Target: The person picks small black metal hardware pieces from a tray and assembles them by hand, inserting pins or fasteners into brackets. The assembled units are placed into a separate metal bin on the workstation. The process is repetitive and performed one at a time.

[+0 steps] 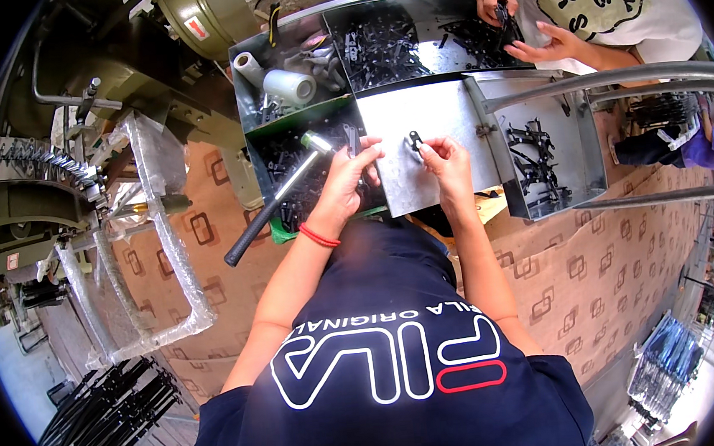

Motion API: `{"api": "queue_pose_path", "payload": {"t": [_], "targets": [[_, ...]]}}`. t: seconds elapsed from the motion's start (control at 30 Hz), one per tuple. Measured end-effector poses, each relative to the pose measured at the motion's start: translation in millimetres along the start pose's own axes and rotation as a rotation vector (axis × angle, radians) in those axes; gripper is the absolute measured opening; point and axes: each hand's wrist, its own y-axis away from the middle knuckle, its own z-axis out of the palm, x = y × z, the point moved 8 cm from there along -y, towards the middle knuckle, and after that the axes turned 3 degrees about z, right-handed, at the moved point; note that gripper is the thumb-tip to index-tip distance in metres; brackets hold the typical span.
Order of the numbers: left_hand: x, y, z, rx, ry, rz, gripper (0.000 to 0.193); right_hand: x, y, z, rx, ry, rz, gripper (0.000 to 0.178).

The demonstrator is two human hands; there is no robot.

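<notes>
Between the thumb and fingers of my right hand point(451, 167) is a small black metal part point(414, 140), held over the bare sheet-metal plate point(394, 107). My left hand point(345, 182), with a red cord on its wrist, is closed around a dark, narrow metal piece point(352, 138) at the plate's left edge; its lower end is partly hidden by the fingers. A hammer point(275, 200) with a black grip lies slantwise over the left bin point(260, 147) of loose black parts, close beside my left hand.
Loose black parts fill the far bin point(381, 45). White rolls point(289, 86) lie in the far-left compartment. At right, a metal tray point(576, 176) holds black pieces near grey tube rails point(606, 79). Another person's hands point(557, 44) hold black parts. Machinery point(37, 206) stands left.
</notes>
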Motion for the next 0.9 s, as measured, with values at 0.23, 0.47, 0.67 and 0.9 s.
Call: {"api": "queue_pose_path", "payload": {"t": [0.23, 0.47, 0.67, 0.9], "targets": [[4, 4, 20, -0.125, -0.115, -0.013, 0.034, 0, 12, 24, -0.261, -0.465, 0.308, 0.011], [2, 8, 23, -0.173, -0.105, -0.053, 0.029, 10, 7, 24, -0.294, -0.694, 0.371, 0.024], [-4, 18, 33, -0.335, -0.114, -0.199, 0.030, 4, -4, 18, -0.350, -0.870, 0.292, 0.032], [11, 16, 24, -0.222, -0.233, -0.001, 0.029, -16, 9, 15, -0.357, -0.634, 0.358, 0.025]]}}
